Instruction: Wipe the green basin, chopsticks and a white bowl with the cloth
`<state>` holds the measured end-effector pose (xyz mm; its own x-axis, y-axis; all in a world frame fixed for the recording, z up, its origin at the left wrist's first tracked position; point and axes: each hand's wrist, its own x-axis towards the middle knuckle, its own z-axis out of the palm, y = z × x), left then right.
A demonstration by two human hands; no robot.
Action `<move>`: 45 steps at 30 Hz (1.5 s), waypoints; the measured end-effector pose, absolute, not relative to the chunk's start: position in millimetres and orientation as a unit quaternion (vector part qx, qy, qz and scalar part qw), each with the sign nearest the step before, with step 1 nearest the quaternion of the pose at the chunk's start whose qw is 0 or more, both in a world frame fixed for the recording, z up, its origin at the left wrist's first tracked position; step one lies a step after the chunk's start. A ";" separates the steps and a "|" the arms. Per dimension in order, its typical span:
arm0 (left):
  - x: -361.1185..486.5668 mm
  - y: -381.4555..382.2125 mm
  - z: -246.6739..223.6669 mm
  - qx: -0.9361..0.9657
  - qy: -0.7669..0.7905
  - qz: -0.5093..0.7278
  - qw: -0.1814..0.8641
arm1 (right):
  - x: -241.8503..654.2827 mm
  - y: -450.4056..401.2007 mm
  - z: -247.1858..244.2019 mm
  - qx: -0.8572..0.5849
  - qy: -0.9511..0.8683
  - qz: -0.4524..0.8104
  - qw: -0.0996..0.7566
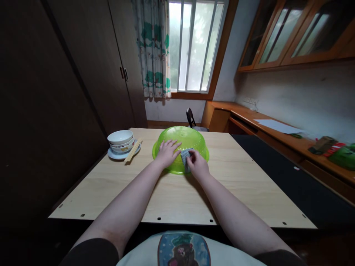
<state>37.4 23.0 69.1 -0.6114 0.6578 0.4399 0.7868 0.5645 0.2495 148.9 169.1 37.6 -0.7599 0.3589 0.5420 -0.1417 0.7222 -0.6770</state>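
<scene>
A translucent green plastic basket (181, 135) with small holes lies upside down on the wooden tabletop in front of me. My left hand (166, 152) rests on its near left side, fingers spread out. In my right hand (198, 164) a folded grey-blue cloth (185, 157) is pinched between thumb and fingers, and the cloth lies against the basket's near wall. The basket's far rim is hidden behind its base.
At the table's left stand stacked white bowls (120, 137) on a plate (116, 155), with wooden chopsticks (133, 150) leaning on the plate's edge. A chair (191, 117) stands beyond the table. Paper (279, 126) lies on the desk (244, 111) at right.
</scene>
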 end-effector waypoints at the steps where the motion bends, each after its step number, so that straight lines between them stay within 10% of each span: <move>1: 37.1 22.6 67.0 -0.412 -0.872 -0.216 0.153 | 149.5 166.6 37.4 -0.049 -0.870 0.358 0.336; 45: 39.5 8.7 56.4 -0.361 -0.881 -0.253 0.172 | 132.4 184.3 18.6 -0.055 -0.778 0.546 0.308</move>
<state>39.5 8.7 56.4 -0.6797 0.5487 0.4867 0.7235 0.6106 0.3220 132.4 184.3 18.6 -0.8047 0.4213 0.4182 -0.2501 0.3983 -0.8825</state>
